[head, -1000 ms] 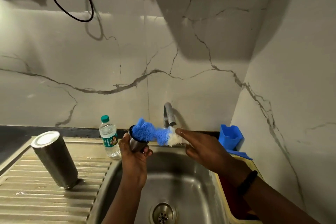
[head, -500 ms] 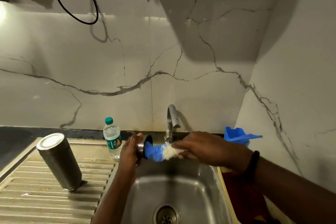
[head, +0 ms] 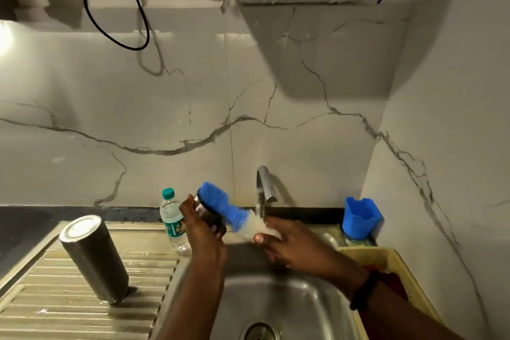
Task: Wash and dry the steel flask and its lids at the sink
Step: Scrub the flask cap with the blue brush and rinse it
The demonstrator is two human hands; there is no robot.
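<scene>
A steel flask (head: pixel 93 258) stands inverted on the ribbed drainboard (head: pixel 69 309) at nine o'clock; a water bottle (head: pixel 173 222) stands beside the sink (head: pixel 289 303).

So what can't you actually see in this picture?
Head view only:
- Small steel lid: mostly hidden by the left hand and the blue-and-white bristle brush.
- Brush handle: covered by the right hand.
- Round sink drain: cut off by the bottom edge.
- Clear plastic water bottle: label too small to read.

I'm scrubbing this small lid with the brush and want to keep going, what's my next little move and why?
Probably push the blue and white bristle brush back down into the small steel lid and twist. The left hand grips the lid over the steel sink, and the bristles sit at its rim, mostly outside.
</scene>
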